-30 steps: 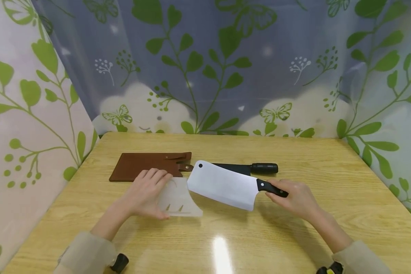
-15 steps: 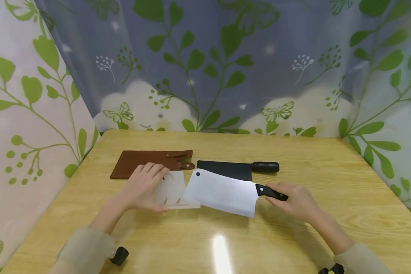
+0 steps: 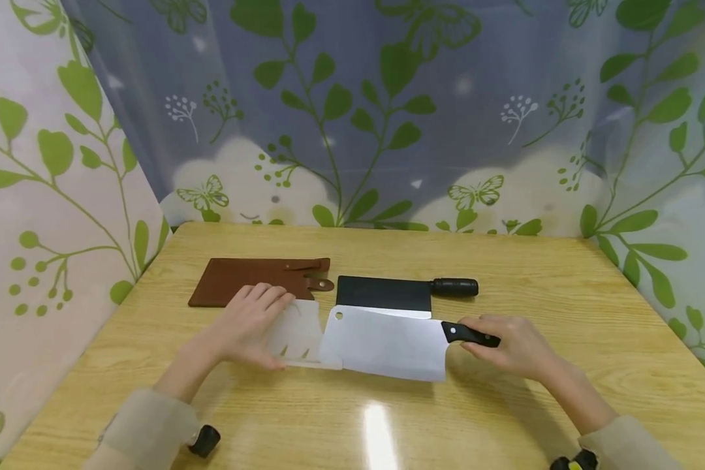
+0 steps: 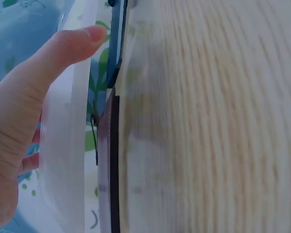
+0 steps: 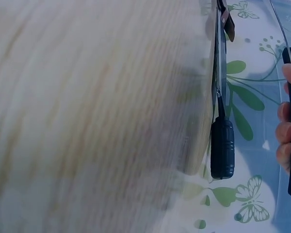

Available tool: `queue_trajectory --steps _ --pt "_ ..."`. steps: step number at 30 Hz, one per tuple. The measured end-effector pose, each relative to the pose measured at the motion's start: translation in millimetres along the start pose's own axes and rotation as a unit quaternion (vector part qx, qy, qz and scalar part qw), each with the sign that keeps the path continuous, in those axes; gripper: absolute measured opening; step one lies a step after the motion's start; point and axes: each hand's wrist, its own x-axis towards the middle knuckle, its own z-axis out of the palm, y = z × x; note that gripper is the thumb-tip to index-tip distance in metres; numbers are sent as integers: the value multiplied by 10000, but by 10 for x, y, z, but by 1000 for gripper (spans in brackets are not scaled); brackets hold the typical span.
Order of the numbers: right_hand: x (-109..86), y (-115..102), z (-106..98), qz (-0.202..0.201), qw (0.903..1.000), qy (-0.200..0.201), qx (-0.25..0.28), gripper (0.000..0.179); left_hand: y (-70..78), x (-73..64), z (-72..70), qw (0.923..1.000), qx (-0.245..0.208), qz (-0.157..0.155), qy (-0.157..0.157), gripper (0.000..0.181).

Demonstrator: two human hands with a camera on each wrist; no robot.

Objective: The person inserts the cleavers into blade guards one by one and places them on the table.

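My left hand [image 3: 249, 329] grips a translucent white blade guard [image 3: 299, 331], thumb along its near edge and fingers over the far side. In the left wrist view, the guard [image 4: 63, 150] appears between thumb and fingers. My right hand [image 3: 514, 346] pinches the black handle [image 3: 471, 334] of a cleaver [image 3: 388, 343]. Its broad silver blade points left, above the table. The blade's front end overlaps the guard's right end; whether it sits inside cannot be told. Only curled fingers [image 5: 284, 131] and the handle show at the right wrist view's edge.
Behind the held cleaver lies a second, dark-bladed cleaver [image 3: 384, 294] with a black round handle [image 3: 455, 287]. A brown leather sheath [image 3: 241, 281] with a snap strap lies behind my left hand. Leaf-patterned curtain [image 3: 352, 130] encloses the wooden table [image 3: 505, 261].
The silver cleaver has come down toward the table's front and tilts less, uncovering more of the dark cleaver. The guard moved back a little, then forward again. Both hands kept their holds.
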Motion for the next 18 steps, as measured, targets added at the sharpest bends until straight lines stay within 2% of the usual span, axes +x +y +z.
queue_trajectory --steps 4,8,18 --pt "7 -22 -23 -98 9998 -43 -136 29 10 10 -24 9999 75 102 92 105" --pt "10 -51 -28 -218 9994 -140 -224 32 22 8 -28 9997 110 228 40 104" --pt "-25 -103 20 -29 9989 -293 -355 28 52 4 -41 9992 252 264 183 104"
